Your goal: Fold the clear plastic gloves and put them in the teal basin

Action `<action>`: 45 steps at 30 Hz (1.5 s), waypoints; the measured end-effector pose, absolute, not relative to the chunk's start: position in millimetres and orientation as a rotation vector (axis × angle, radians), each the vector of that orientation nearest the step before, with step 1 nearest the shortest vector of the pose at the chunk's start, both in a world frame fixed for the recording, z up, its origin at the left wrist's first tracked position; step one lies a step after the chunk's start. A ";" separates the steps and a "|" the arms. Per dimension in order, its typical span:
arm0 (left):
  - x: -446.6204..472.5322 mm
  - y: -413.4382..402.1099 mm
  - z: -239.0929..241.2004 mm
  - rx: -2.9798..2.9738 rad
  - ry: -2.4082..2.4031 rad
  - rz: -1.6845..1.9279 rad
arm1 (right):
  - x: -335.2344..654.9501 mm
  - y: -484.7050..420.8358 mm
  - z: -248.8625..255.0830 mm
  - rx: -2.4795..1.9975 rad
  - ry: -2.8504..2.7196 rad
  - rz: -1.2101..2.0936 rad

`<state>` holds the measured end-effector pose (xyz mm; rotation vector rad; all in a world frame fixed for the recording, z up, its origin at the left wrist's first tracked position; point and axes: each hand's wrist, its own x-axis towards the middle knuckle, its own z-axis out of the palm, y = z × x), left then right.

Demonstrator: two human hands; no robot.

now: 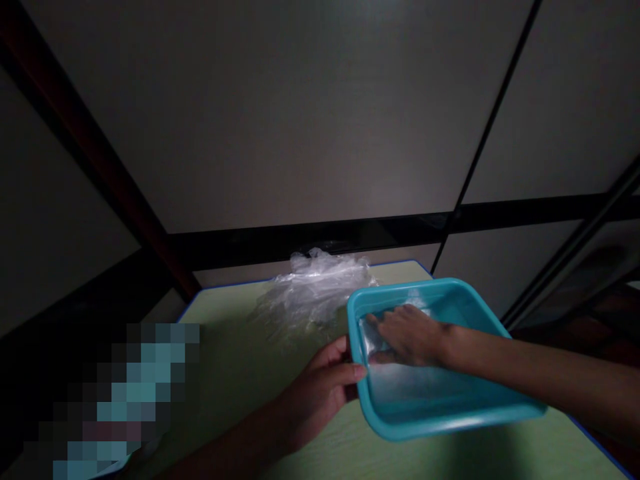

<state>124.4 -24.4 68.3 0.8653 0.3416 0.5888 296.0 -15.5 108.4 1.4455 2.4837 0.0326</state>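
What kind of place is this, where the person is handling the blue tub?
Probably a dim indoor room or work corner: a pale green table with blue edging stands against plain panelled walls, with a turquoise tub and crumpled clear plastic on it.

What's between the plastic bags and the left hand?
Only bare green table lies between the plastic bags and the left hand, seen in the head view.

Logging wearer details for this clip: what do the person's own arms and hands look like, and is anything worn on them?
Both arms are bare as far as the picture shows: no sleeves, no cuffs. The left hand and the right hand show no gloves, rings, watch or bands. The light is dim, so small items or marks could go unseen. The upper arms lie outside the picture.
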 end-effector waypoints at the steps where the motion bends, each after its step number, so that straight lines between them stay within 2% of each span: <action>1: 124.3 -24.2 68.5 0.863 0.348 0.595 | 296.0 -14.9 109.0 1.448 2.487 0.029; 14: 130.9 -13.1 68.9 0.871 0.409 0.633 | 328.4 -13.4 123.7 1.581 2.497 -0.065; 29: 147.5 -1.4 63.9 0.829 0.442 0.654 | 341.5 -2.0 100.9 1.648 2.406 -0.032; 40: 150.5 4.6 61.8 0.799 0.460 0.690 | 355.5 -2.1 125.9 1.682 2.446 -0.010; 45: 159.2 12.4 59.6 0.750 0.511 0.712 | 381.2 -0.2 127.6 1.829 2.454 0.056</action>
